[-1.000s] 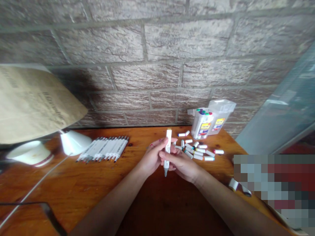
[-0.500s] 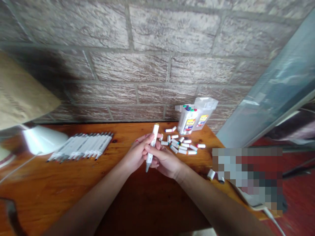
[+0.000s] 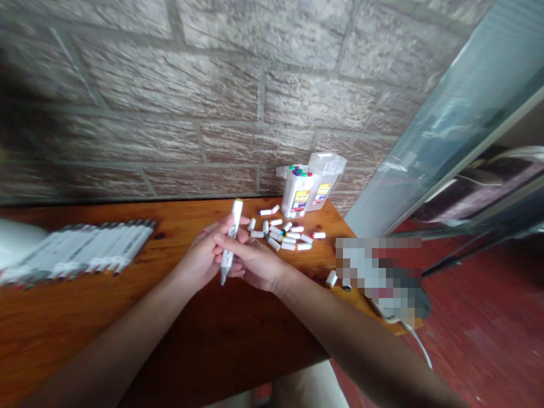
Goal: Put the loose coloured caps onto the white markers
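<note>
A white marker [image 3: 232, 237] is held upright at a slight tilt between my two hands, its bare grey tip end pointing down. My left hand [image 3: 206, 249] is closed round its upper part from the left. From the right, my right hand [image 3: 259, 260] pinches its lower part with the thumb across the front. Just beyond my hands, several loose white marker caps [image 3: 289, 238] with coloured ends are scattered on the wooden table [image 3: 178, 317]. To the left, several uncapped white markers [image 3: 85, 246] lie side by side in a row.
A clear plastic marker case [image 3: 296, 190] with several coloured markers stands at the back, its lid open. Two more caps [image 3: 331, 279] lie by the right table edge, beside a blurred-out item [image 3: 382, 277]. A brick wall [image 3: 212, 85] rises behind the table. A white object [image 3: 19, 241] is partly visible at left.
My view has swung to the right, so the table's contents sit further left in the picture. Both hands keep the same hold on the marker.
</note>
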Tool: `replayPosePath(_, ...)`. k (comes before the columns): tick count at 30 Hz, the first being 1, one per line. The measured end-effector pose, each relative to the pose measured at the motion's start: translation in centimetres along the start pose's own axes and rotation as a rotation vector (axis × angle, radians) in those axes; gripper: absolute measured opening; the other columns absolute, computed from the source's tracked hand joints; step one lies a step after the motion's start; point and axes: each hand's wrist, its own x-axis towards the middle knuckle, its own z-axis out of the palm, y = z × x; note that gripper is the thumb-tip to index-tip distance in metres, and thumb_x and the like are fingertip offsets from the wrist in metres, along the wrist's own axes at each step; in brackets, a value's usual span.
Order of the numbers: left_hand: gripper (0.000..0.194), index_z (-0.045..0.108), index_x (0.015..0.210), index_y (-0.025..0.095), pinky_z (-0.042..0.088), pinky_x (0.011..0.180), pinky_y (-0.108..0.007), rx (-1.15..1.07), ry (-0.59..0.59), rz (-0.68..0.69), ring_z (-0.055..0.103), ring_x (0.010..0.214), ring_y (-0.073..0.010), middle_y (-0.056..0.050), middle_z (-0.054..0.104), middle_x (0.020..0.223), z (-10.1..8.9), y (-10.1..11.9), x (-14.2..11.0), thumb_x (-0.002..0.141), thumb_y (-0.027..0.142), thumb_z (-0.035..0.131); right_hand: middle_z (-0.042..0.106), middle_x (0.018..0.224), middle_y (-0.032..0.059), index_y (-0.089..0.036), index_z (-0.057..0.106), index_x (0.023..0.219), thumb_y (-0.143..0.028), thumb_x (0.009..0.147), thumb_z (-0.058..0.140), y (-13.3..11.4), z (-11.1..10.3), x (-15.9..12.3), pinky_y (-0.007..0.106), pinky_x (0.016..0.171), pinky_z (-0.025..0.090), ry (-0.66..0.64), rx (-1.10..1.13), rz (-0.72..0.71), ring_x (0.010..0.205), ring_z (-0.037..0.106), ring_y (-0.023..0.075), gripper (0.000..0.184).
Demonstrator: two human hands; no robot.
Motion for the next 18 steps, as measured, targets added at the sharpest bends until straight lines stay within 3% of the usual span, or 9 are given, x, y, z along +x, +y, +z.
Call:
replayPosePath(3, 0.025, 0.070, 0.103, 0.013, 0.058, 0.055, -0.024, -0.035, 0.009, -0.004, 0.064, 0.060, -0.0128, -0.001, 0.063, 0.072, 0.11, 0.20, -0.12, 0.091, 0.035, 0.066, 0.061, 0.061, -0.0037, -0.014, 0.062, 0.071, -0.049, 0.066, 0.088, -0.09, 0.07, -0.03, 0.016, 0.043, 0.017, -0.003, -0.016, -0.034, 0.045, 0.035, 0.0014, 0.044)
replayPosePath(6, 0.022, 0.070, 0.101, 0.012, 0.058, 0.058, -0.023, -0.046, 0.018, -0.008, 0.065, 0.061, -0.0127, -0.002, 0.064, 0.071, 0.26, 0.29, -0.11, 0.093, 0.030, 0.063, 0.060, 0.059, -0.0037, -0.015, 0.060, 0.071, -0.047, 0.072, 0.085, -0.21, 0.09, -0.15, 0.016, 0.043, 0.017, 0.022, -0.013, -0.021, 0.043, 0.033, 0.0013, 0.040)
replayPosePath(12, 0.023, 0.067, 0.096, 0.014, 0.056, 0.050, -0.024, -0.083, -0.002, -0.005, 0.062, 0.054, -0.0116, 0.000, 0.062, 0.070, 0.38, 0.02, 0.08, 0.089, 0.037, 0.069, 0.062, 0.063, -0.0039, -0.014, 0.062, 0.072, -0.052, 0.064, 0.089, -0.02, -0.19, -0.34, 0.015, 0.043, 0.019, 0.002, -0.052, -0.034, 0.045, 0.036, 0.0004, 0.047)
replayPosePath(18, 0.034, 0.064, 0.090, 0.015, 0.050, 0.039, -0.022, -0.106, -0.021, -0.040, 0.057, 0.046, -0.0101, 0.001, 0.062, 0.069, 0.40, -0.46, 0.30, 0.082, 0.046, 0.076, 0.058, 0.055, -0.0064, -0.015, 0.056, 0.072, -0.056, 0.061, 0.088, 0.43, -0.14, -0.25, 0.016, 0.040, 0.015, 0.078, -0.008, -0.045, 0.040, 0.031, 0.0000, 0.054)
